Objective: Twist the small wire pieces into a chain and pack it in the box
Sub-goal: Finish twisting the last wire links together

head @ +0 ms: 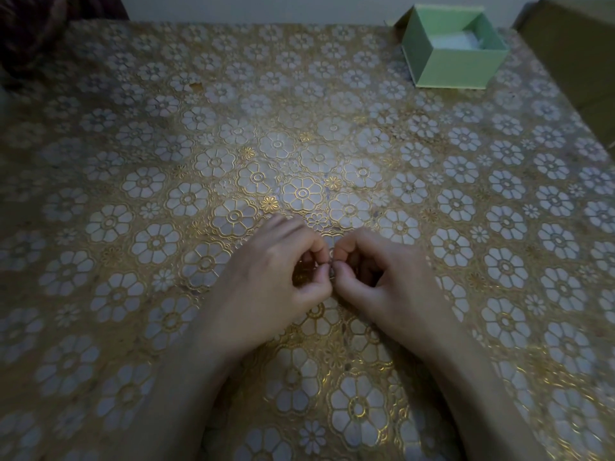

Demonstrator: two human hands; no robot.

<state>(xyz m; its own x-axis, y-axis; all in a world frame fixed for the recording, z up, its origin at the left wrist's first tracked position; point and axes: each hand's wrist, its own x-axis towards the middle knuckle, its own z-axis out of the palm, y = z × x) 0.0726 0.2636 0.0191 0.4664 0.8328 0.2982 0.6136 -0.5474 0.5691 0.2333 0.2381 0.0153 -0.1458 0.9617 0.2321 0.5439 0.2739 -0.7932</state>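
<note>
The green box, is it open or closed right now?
Open: the green box has no lid on top, and its pale inside shows.

The light is dim, pooling on the tablecloth just beyond my hands. Corners fall dark, and the edges curve and blur.

A wide table fills the view, covered by a glossy cloth embossed with gold and white flower medallions. Light pools brightest near the middle of the cloth and fades to dimness at the edges. Beyond the far edge runs a pale plain wall. A dark reddish patterned fabric sits at the far left corner, a brown cardboard box at the far right
</note>
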